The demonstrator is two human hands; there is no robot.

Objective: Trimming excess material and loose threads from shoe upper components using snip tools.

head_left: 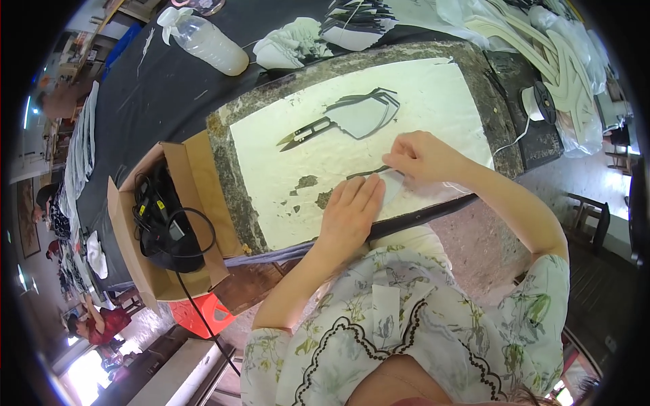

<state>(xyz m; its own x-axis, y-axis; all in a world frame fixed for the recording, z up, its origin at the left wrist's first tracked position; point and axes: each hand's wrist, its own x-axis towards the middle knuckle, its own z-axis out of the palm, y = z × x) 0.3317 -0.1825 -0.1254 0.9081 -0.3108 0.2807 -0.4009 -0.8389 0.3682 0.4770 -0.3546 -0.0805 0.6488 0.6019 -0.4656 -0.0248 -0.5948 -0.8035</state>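
A small white piece with a dark edge strip [391,191] lies at the near side of a white sheet [271,169]. My left hand [352,211] rests flat on its left part, fingers stretched and pressing it down. With thumb and forefinger, my right hand [418,157] pinches the dark strip [380,170] along its upper edge; the fingertips hide part of it. Farther back lie thread snips [306,133], blades pointing left, and beside them several overlapping white pieces with dark edging [365,115].
A cardboard box [220,267] with black cables [162,216] stands left of the worn board [237,179]. Behind are a cloudy plastic bottle [206,44] and stacked dark-edged pieces [357,27]. A thread spool [535,103] and pale strips [565,61] lie right. Several people sit far left.
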